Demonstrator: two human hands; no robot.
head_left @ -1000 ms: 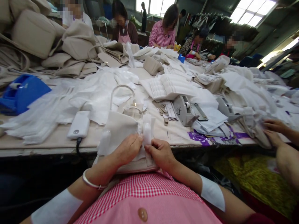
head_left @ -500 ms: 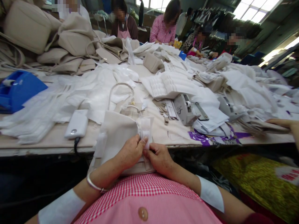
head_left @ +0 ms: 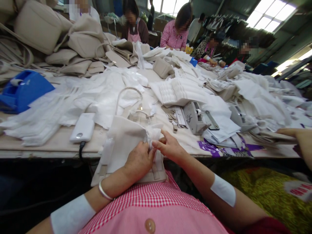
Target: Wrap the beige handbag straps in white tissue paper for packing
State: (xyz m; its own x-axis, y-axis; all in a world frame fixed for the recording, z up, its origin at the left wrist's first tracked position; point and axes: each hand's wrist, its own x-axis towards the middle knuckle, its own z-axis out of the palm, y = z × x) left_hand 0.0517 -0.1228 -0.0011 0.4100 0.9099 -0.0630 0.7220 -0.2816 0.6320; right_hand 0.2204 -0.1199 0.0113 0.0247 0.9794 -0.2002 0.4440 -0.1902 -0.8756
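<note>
Two hands are meeting at a bunched white wrap [head_left: 155, 133] on the right side of a beige bag [head_left: 149, 177], which is resting between the apron [head_left: 148, 191] and the table edge [head_left: 56, 154]: the left hand [head_left: 139, 161] is pinching the wrap, while the right hand [head_left: 171, 146] is working at its edge with thumb and forefinger parted; whether gripping, I cannot tell. A white sheet [head_left: 126, 130] is already covering much of the bag, flat at left, but the right side is looking rumpled and probably unfinished.
</note>
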